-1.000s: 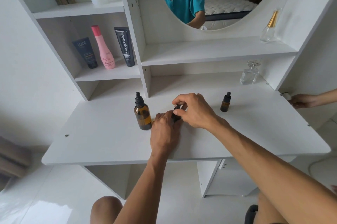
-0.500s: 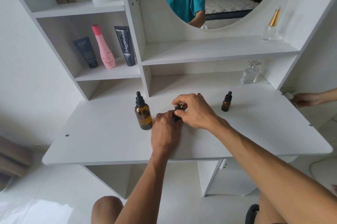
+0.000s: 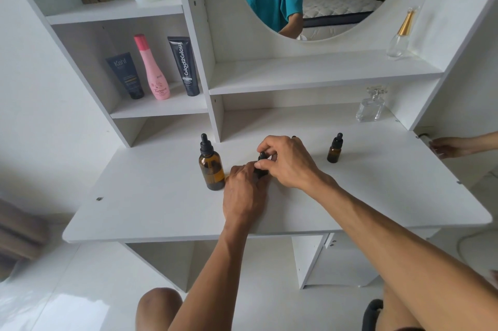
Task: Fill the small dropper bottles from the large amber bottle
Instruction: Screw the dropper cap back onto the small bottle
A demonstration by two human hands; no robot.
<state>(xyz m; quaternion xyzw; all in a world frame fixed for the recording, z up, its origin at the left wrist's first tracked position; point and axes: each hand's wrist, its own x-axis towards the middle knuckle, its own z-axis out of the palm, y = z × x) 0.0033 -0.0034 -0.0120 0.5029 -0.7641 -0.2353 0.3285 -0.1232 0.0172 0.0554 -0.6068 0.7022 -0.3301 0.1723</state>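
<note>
While my left hand (image 3: 244, 190) grips a small dropper bottle (image 3: 260, 170) on the table (image 3: 151, 204), my right hand (image 3: 287, 161) pinches its cap; the big amber bottle (image 3: 211, 167) stands just beside my left hand.

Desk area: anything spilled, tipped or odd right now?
No spill shows. The large amber bottle and the spare small dropper bottle stand upright, capped. One oddity: another person's hand rests at the desk's right edge.

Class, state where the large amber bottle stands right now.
In the head view, the large amber bottle stands upright on the white table, just left of the left hand, in front of the shelf divider.
</note>
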